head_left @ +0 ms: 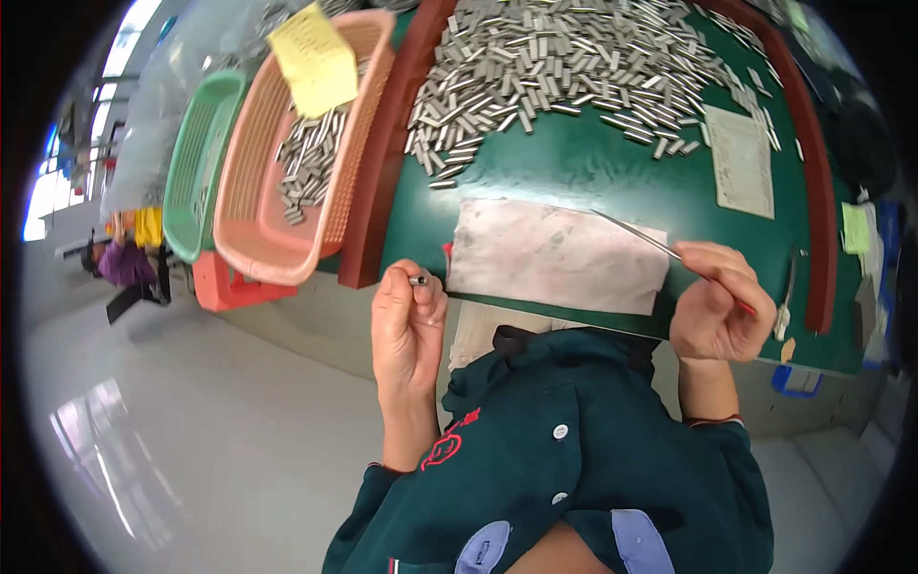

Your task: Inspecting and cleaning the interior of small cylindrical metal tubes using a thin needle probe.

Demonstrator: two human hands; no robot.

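Observation:
My left hand point(406, 330) is closed around a small metal tube point(418, 280), its hollow end showing between thumb and fingers. It is held just off the table's front edge, left of a pale, stained cloth point(555, 253). My right hand point(722, 311) grips a thin metal rod tool point(636, 232) with a red handle end. The rod points up and left over the cloth's right part; whether it is a file or a pick I cannot tell. A large heap of loose metal tubes point(574, 72) covers the far side of the green table point(574, 163).
Red-brown raised rails point(375, 191) border the table. At left stand a pink basket point(273, 244) with tubes and a yellow paper point(316, 62), and a green basket point(196, 172). A written sheet point(741, 163) lies at right, near tweezers point(786, 306). A person point(124, 263) sits far left.

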